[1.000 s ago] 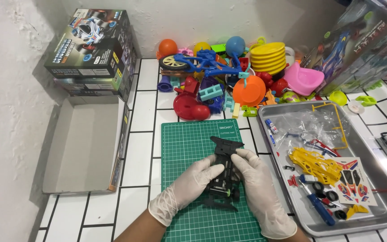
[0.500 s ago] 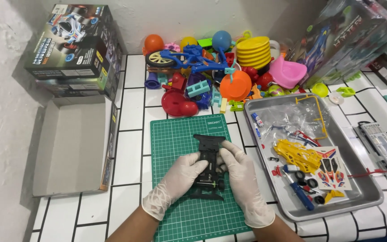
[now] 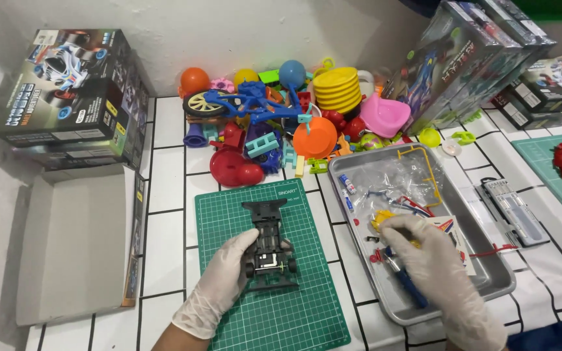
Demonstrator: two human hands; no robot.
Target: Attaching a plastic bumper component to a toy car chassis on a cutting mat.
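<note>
Centrally on the green cutting mat (image 3: 294, 305): black toy car chassis (image 3: 269, 247), lying flat, lengthwise. Probably light, rigid plastic, thin bumpers likely fragile; best gripped along the side rails. Left hand (image 3: 222, 283), gloved, fingers curled against chassis's left side, steadying. Right hand (image 3: 434, 266), gloved, over metal tray (image 3: 489, 286), fingers bent down among yellow parts (image 3: 380, 220); grip undeterminable.

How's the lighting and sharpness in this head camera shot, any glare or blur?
Head view: light is even and soft; the black car chassis on the green cutting mat is sharp. Mild glare shows on the metal tray and its plastic bags. The right hand looks slightly soft. The open box casts a shadow leftward.
</note>
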